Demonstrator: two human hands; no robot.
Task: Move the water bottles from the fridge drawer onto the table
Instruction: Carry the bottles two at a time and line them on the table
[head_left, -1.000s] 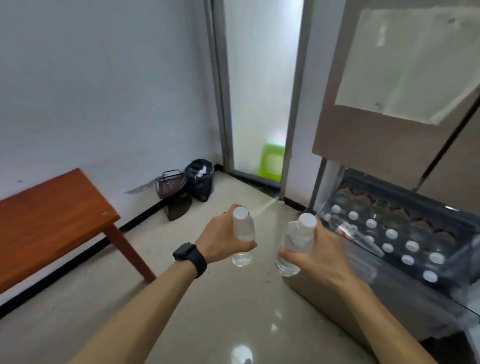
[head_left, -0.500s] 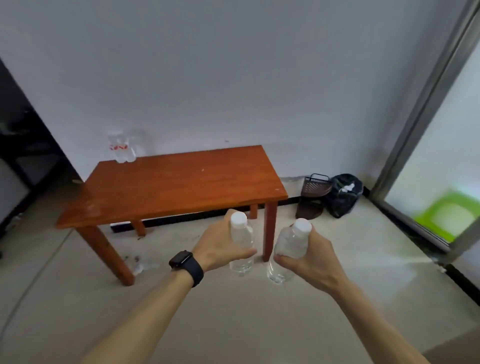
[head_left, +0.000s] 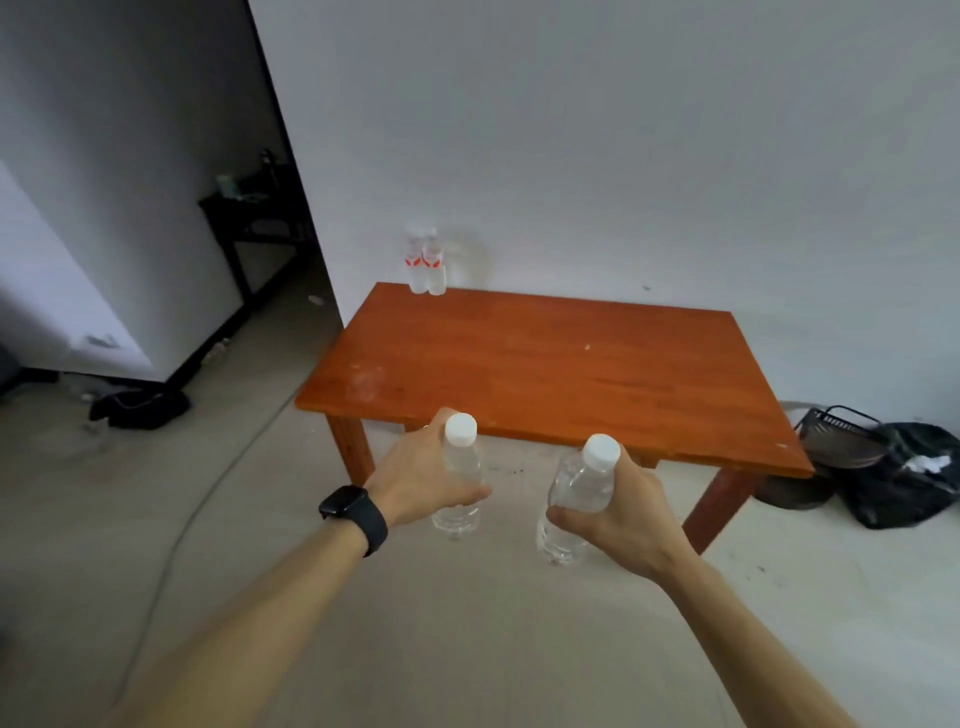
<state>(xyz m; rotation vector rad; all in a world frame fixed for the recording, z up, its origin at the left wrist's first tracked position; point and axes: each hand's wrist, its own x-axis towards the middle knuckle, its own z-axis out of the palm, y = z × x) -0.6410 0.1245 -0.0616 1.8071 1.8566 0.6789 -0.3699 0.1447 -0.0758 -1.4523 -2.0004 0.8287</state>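
Note:
My left hand (head_left: 418, 475) grips a clear water bottle (head_left: 460, 470) with a white cap, held upright. My right hand (head_left: 621, 512) grips a second clear water bottle (head_left: 576, 493) with a white cap, tilted slightly to the left. Both are held in the air just in front of the near edge of the low orange-brown wooden table (head_left: 550, 364). Two water bottles with red labels (head_left: 427, 262) stand close together at the table's far left corner, against the wall. The fridge drawer is out of view.
A dark wire basket (head_left: 836, 434) and a black bag (head_left: 909, 470) lie on the floor to the right of the table. A dark bundle (head_left: 140, 408) lies on the floor at left, beside a doorway with a black stand (head_left: 244, 218). A cable runs across the floor.
The view has swung left from the fridge drawer to face the table, which now sits straight ahead and closer. Both hands still hold their bottles in front of me.

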